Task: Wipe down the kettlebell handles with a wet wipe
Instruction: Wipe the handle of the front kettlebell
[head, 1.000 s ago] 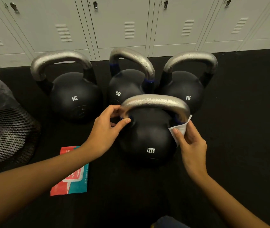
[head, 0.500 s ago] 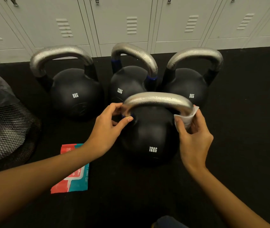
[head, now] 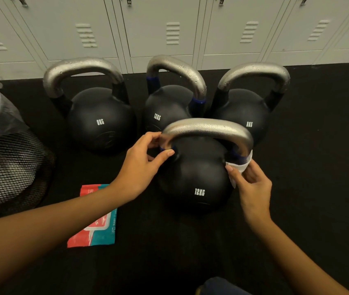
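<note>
Gripping the left base of the silver handle point(head: 206, 127), the left hand point(head: 141, 167) steadies the front black 12KG kettlebell point(head: 197, 179) on the black floor point(head: 307, 188); the right hand point(head: 252, 186) pinches a white wet wipe point(head: 243, 165) around the handle's blue-banded right base. Three kettlebells stand behind.

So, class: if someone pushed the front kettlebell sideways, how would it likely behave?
The front kettlebell is marked 12KG, so it would probably resist a light push. Its round body might rock or roll. The left hand gripping its handle likely steadies it.
</note>
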The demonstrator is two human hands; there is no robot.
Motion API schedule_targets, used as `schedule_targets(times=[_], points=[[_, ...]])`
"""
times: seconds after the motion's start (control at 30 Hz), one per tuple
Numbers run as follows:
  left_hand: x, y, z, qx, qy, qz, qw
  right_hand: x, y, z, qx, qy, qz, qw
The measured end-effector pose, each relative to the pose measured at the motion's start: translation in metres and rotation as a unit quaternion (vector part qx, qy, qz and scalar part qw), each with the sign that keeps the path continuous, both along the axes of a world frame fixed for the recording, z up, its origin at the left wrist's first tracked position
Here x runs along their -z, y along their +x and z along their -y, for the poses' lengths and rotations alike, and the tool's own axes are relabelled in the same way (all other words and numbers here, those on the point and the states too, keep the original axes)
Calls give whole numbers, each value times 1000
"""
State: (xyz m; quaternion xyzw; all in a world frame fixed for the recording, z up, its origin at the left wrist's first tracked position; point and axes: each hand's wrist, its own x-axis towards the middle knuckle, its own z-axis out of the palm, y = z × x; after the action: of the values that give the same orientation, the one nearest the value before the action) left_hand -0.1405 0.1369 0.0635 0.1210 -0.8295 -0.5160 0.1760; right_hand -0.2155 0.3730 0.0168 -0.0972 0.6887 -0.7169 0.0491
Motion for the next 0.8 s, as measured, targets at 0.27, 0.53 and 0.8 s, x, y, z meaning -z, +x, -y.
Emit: schedule_targets(times=[0.27,0.53,0.8], points=[[1,0,1,-1,-3,6,1000,-14,-33,-14,-114,-34,129,984],[1,0,0,-3,-1,-1,1000,-50,-74,12,-271,27,80,959],[2,0,2,0,-14,6,1000,-22,-48,-6,-154,-84,144,974]])
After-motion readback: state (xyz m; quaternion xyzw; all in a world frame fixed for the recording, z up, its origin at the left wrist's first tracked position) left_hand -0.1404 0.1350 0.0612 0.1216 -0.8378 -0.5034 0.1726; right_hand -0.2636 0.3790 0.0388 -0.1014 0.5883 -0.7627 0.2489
